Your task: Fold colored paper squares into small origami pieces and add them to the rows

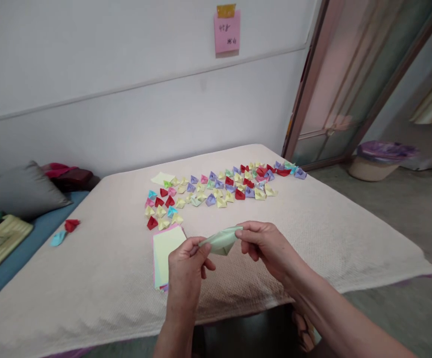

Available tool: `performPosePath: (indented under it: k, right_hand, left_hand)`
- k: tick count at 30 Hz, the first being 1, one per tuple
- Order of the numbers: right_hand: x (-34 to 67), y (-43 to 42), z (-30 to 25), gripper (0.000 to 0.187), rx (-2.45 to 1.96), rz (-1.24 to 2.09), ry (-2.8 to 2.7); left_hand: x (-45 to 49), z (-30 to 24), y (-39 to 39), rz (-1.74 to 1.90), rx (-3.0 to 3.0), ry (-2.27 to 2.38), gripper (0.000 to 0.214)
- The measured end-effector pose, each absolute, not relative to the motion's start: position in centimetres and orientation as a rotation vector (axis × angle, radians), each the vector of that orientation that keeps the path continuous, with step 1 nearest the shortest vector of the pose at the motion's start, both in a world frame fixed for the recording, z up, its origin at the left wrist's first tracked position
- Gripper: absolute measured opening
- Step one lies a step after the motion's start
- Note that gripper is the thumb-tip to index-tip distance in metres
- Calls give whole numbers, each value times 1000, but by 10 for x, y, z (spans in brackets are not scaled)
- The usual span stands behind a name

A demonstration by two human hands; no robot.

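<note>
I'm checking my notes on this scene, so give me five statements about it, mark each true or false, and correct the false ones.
1. The left hand and right hand both hold the pale green folded paper. True.
2. The stack of paper sheets lies to the right of the right hand. False: it lies beside the left hand, which partly hides it.
3. A pink note is taped to the wall. True.
4. The small folded pieces grouped on the covered table are all red. False: yellow, purple, pink, blue and green ones are among them.
5. A red piece and a blue piece lie apart from that group, toward the left. True.
</note>
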State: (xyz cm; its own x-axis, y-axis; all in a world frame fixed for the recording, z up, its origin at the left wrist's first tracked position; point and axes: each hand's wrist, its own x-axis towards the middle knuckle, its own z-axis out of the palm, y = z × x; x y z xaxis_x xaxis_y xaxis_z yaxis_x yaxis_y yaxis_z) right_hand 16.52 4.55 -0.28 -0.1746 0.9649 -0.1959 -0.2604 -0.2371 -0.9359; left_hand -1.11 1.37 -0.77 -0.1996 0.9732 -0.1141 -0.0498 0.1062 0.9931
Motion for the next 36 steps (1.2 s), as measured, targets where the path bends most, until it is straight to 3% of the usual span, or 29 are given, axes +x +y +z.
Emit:
performPosePath:
  k: [6,16,36]
  right_hand:
    - [164,45,-2,15,-1044,1654,-909]
    - [152,40,-2,16,-1113,1412,-943]
    - [144,44,-14,14,-1194,1257,-972]
  left_hand:
    - [-8,-6,13,1313,941,1375,20]
    - [5,-12,15,1434,760,1335,20]
    - [9,-17,19,1469,915,1565,13]
